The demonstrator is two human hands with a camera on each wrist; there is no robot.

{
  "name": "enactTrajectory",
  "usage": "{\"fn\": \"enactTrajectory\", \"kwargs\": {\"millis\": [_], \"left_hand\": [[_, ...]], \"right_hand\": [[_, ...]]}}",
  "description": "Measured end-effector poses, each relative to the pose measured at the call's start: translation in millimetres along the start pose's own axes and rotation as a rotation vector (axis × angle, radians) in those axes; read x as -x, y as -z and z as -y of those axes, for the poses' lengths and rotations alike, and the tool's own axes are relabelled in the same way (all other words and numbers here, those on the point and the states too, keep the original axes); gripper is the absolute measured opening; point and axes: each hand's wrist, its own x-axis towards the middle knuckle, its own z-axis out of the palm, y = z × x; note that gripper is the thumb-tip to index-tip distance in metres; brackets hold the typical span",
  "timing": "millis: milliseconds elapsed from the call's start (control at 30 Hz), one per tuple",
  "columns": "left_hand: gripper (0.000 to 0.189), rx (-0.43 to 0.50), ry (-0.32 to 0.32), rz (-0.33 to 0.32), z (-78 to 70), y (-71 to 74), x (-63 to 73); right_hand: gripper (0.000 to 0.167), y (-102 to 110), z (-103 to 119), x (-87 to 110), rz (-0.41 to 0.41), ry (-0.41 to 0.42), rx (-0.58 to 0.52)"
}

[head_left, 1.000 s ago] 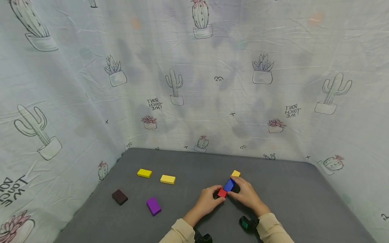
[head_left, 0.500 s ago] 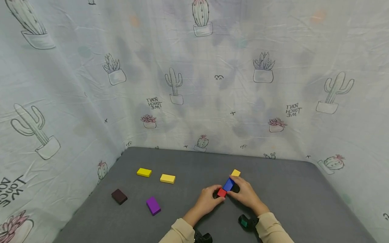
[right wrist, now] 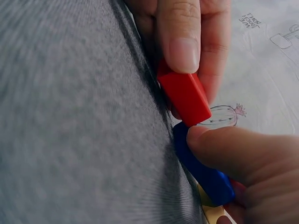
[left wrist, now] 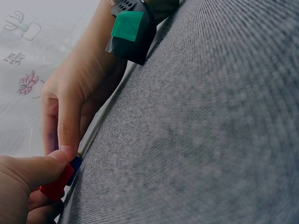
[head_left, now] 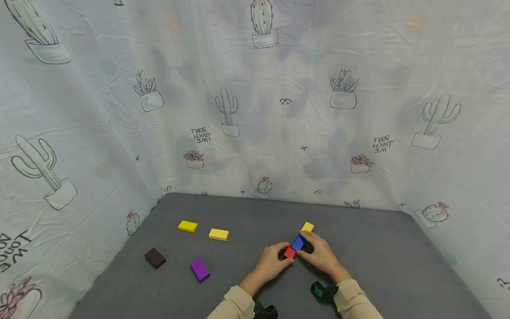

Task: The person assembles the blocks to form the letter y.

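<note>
In the head view, my left hand (head_left: 269,265) pinches a small red block (head_left: 290,252) between thumb and fingers. My right hand (head_left: 324,258) holds a blue block (head_left: 297,243) the same way, just beyond the red one. Seen from the right wrist, one end of the red block (right wrist: 187,99) meets the near end of the blue block (right wrist: 202,170). A yellow block (head_left: 307,227) lies at the blue block's far end, partly hidden by the right fingers. Whether blue and yellow touch cannot be told.
To the left on the grey tabletop (head_left: 247,217) lie a purple block (head_left: 200,270), a dark brown block (head_left: 155,258), a bright yellow block (head_left: 187,226) and a paler yellow block (head_left: 218,234). A cactus-print curtain (head_left: 255,110) stands behind and beside the table.
The head view has shifted very slightly. Both hands keep their holds, and the red and blue blocks stay in place against each other.
</note>
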Motion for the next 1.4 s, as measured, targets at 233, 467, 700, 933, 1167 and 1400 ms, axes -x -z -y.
{"fn": "enactTrajectory", "kwargs": {"millis": [233, 467, 700, 933, 1167, 1400], "left_hand": [[0.046, -0.030, -0.029, -0.006, 4.2, -2.5, -2.0], [0.046, -0.082, -0.045, -0.006, 1.9, -4.6, -4.3], [0.046, -0.104, -0.057, 0.005, -4.4, -6.2, -6.6], [0.049, -0.141, -0.046, 0.018, -5.4, -8.1, -9.5], [0.051, -0.191, -0.046, 0.020, -6.2, -8.3, -9.3], [0.051, -0.183, -0.050, 0.020, -4.8, -9.0, -9.0]], "right_hand": [[0.059, -2.2, -2.4, 0.0, -0.032, 0.016, -0.007], [0.056, -3.3, -5.6, 0.3, -0.037, 0.031, -0.011], [0.051, -1.1, -5.7, 2.6, -0.068, 0.027, -0.092], [0.051, -0.2, -4.0, 2.8, -0.148, -0.001, -0.132], [0.061, -1.4, -3.3, 2.3, -0.091, -0.092, -0.093], [0.078, -5.3, -1.0, 0.8, 0.012, -0.116, 0.004]]}}
